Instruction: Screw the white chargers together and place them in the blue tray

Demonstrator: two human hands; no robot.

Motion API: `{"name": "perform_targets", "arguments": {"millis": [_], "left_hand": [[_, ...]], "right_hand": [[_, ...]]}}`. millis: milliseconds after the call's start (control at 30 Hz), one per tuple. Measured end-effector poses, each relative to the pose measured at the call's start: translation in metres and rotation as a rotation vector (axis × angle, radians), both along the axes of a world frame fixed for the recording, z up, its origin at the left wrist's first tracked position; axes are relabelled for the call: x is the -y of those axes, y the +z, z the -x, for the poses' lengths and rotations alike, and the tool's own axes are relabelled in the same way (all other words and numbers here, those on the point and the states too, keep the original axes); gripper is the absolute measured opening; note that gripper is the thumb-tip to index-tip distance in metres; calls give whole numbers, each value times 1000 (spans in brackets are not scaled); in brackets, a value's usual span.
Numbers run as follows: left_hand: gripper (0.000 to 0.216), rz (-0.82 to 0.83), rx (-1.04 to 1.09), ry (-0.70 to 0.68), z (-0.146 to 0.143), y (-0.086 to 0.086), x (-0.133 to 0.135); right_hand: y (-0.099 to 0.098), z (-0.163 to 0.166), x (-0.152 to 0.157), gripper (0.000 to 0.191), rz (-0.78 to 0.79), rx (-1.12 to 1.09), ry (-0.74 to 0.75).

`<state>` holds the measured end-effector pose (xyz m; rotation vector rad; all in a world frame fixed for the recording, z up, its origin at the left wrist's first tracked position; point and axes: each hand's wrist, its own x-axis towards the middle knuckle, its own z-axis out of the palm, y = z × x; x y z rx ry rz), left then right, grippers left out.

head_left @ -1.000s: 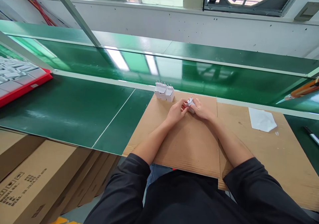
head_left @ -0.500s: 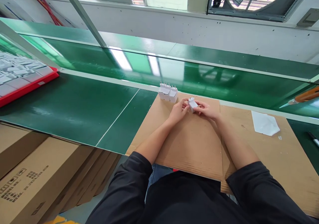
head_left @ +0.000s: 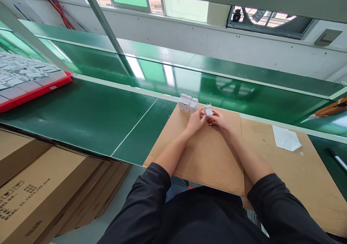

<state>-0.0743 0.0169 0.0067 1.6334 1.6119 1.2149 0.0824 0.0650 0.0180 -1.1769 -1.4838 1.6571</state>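
Observation:
My left hand (head_left: 195, 120) and my right hand (head_left: 219, 119) meet over a sheet of cardboard (head_left: 206, 153), and both hold one small white plug adapter (head_left: 208, 110) with its prongs up. Just left of it, a tight cluster of white plug adapters (head_left: 187, 102) stands upright at the cardboard's far edge, next to my left hand's fingertips.
A glossy green conveyor belt (head_left: 108, 77) runs across behind the cardboard. A red tray (head_left: 32, 92) of white parts sits far left. A white cloth (head_left: 286, 138), a marker (head_left: 337, 158) and an orange-handled tool (head_left: 329, 108) lie at right. Cardboard boxes (head_left: 40, 186) stand below the bench at left.
The adapter in my hands has been turned prongs-up and carried a little forward, toward the cluster. The camera has tilted slightly.

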Motion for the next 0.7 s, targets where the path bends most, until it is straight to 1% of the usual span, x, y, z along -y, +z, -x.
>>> {"name": "perform_targets", "arguments": {"millis": [67, 167, 267, 333, 367, 433, 500, 567, 633, 700], "left_hand": [[27, 12, 1, 38, 0, 0, 0], [14, -10, -54, 100, 2, 1, -1], [8, -18, -89, 172, 6, 3, -1], [6, -15, -76, 210, 9, 4, -1], [7, -21, -68, 221, 10, 4, -1], [9, -47, -58, 234, 12, 3, -1], [11, -81, -39, 229, 13, 2, -1], [12, -103, 13, 179, 12, 6, -1], [17, -111, 96, 53, 7, 20, 6], [25, -105, 160, -128, -2, 44, 25]], "right_hand": [[-4, 10, -3, 49, -15, -8, -38], [-11, 31, -8, 48, -34, -16, -99], [-16, 50, -10, 48, -59, -17, -132], [-17, 52, -9, 49, -76, -12, -122], [-17, 47, -9, 50, -84, -5, -106], [-15, 29, -7, 47, -103, 25, -52], [-15, 0, -4, 41, -137, 70, -1], [-16, -29, 2, 36, -195, 115, 12], [-19, -50, 10, 32, -275, 148, -18], [-23, -60, 20, 28, -368, 175, -42]]}}
